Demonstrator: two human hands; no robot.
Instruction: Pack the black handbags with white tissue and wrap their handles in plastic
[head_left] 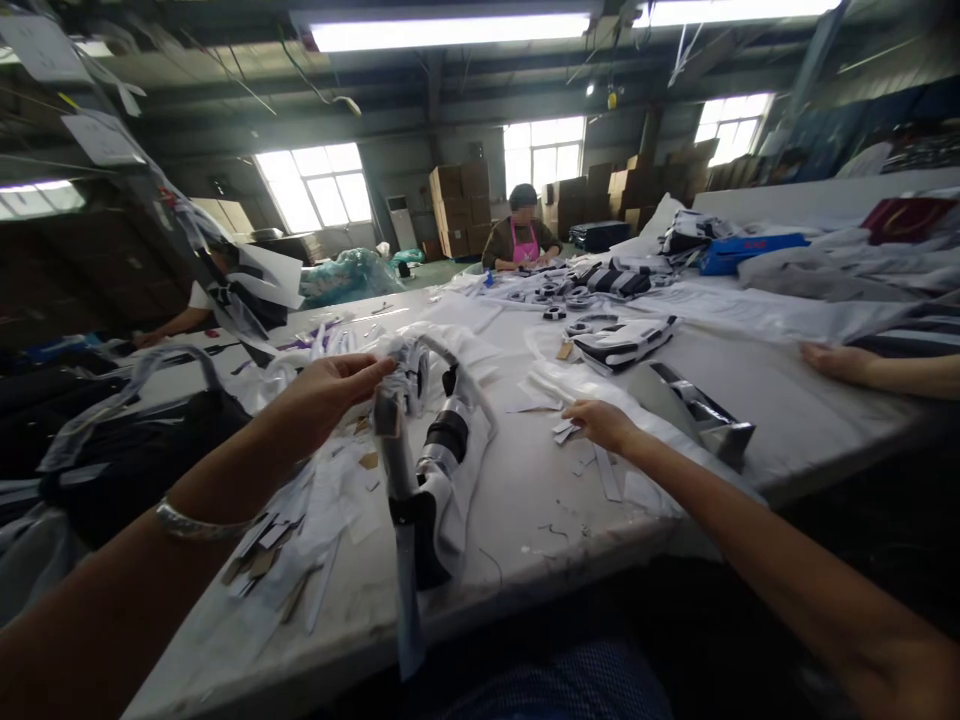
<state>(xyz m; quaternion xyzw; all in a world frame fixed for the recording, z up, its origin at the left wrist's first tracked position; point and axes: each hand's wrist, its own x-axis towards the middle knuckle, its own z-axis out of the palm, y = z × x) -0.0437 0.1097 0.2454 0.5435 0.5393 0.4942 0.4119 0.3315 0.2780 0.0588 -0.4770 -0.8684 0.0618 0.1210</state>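
In front of me on the white table stands a black-and-white striped bag [442, 440], its handles wrapped in clear plastic film. My left hand [330, 388], with a bracelet on the wrist, pinches the film-wrapped strap at the bag's upper left. To the right, my right hand [604, 424] is low over the table, fingers pressed together. Small white paper pieces [564, 432] lie at its fingertips, and a white plastic sheet [645, 450] is beside it. Whether the fingers grip one of these pieces is hidden.
Paper and card scraps [277, 540] litter the left side of the table [525, 570]. A grey box-like holder [694, 415] stands at right, near another person's hand [832, 360]. A person in a pink apron [523, 243] sits across, beyond striped bags [611, 280].
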